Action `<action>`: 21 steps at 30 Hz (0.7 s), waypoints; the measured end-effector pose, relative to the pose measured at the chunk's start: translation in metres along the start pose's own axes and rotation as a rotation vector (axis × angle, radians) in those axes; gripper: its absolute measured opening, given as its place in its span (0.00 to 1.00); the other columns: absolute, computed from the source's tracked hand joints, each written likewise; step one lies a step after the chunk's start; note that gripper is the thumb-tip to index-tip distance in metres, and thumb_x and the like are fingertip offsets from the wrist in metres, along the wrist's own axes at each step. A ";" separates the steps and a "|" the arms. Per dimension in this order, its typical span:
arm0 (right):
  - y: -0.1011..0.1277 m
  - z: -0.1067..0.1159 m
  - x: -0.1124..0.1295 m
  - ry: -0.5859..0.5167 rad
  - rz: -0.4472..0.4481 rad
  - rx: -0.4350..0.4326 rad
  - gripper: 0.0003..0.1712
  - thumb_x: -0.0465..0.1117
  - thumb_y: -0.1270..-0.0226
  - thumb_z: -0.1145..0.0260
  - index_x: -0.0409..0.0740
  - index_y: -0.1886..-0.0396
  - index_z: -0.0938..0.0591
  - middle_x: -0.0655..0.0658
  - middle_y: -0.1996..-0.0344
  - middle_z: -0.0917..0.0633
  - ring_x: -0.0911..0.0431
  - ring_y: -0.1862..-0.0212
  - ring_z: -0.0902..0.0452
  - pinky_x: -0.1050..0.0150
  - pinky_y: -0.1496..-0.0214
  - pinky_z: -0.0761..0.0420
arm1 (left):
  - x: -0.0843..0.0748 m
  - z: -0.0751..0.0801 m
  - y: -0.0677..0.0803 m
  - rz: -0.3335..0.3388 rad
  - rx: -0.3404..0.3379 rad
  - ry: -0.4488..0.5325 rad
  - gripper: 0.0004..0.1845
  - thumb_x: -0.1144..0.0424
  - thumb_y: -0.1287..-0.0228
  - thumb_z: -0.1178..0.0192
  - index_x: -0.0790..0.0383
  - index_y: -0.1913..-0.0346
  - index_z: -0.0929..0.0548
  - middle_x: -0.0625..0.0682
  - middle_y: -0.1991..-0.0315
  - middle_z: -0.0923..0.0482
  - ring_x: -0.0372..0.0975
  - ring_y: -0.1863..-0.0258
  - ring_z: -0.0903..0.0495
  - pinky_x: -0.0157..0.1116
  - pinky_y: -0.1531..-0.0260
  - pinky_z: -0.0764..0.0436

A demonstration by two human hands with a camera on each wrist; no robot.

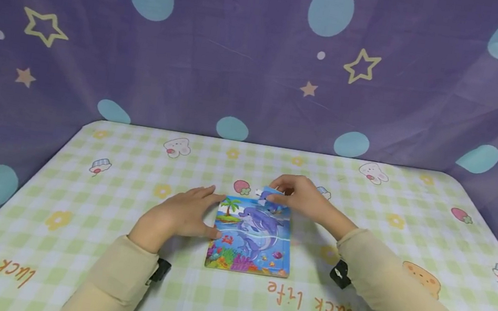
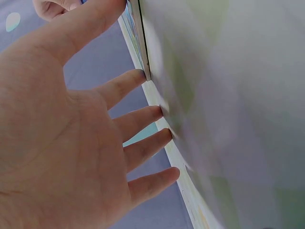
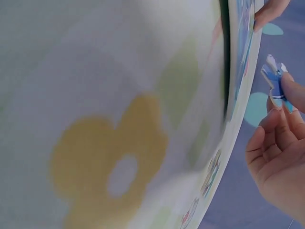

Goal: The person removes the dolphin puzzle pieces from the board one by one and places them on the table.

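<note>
Head view, right hand (image 1: 302,197) pinching puzzle piece (image 1: 270,197)

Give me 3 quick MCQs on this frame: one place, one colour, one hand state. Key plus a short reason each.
1. Where is the puzzle piece?
A. Over the puzzle board's far edge
B. By the near table edge
C. Under the left hand

2. What colour is the star-patterned backdrop mainly?
A. Red
B. Purple
C. White

3. What is the left hand doing?
A. Clenched in a fist
B. Lifting the board
C. Resting with straight fingers against the puzzle board

Key: 1 A, the right hand pinches it above the board's top edge. 2 B, purple cloth fills the background. 3 C, its fingers lie straight at the board's left edge.
</note>
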State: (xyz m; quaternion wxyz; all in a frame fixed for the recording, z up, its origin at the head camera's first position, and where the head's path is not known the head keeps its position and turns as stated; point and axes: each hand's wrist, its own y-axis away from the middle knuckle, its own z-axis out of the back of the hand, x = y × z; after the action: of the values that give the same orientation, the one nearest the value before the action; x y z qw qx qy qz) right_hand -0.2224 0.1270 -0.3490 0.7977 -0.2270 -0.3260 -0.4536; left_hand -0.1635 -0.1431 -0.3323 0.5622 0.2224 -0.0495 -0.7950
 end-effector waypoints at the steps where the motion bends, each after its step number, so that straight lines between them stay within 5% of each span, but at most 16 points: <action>1: 0.001 0.002 -0.002 0.003 0.000 -0.007 0.12 0.41 0.37 0.27 0.41 0.57 0.14 0.47 0.66 0.15 0.55 0.63 0.22 0.59 0.57 0.21 | 0.000 0.000 0.000 -0.001 0.001 0.001 0.46 0.43 0.41 0.32 0.53 0.23 0.39 0.59 0.22 0.50 0.55 0.24 0.50 0.59 0.30 0.44; 21: 0.019 0.041 -0.039 0.034 -0.039 -0.052 0.10 0.39 0.33 0.31 0.38 0.55 0.15 0.47 0.67 0.14 0.53 0.62 0.22 0.57 0.56 0.22 | 0.001 -0.001 0.000 -0.005 -0.004 0.007 0.46 0.43 0.42 0.32 0.53 0.23 0.38 0.59 0.22 0.50 0.56 0.25 0.50 0.59 0.30 0.44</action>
State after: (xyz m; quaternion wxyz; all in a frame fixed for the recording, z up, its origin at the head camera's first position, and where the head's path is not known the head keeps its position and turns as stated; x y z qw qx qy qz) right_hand -0.2333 0.1859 -0.3505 0.7879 -0.2335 -0.3047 -0.4814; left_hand -0.1636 -0.1441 -0.3333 0.5609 0.2240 -0.0454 -0.7957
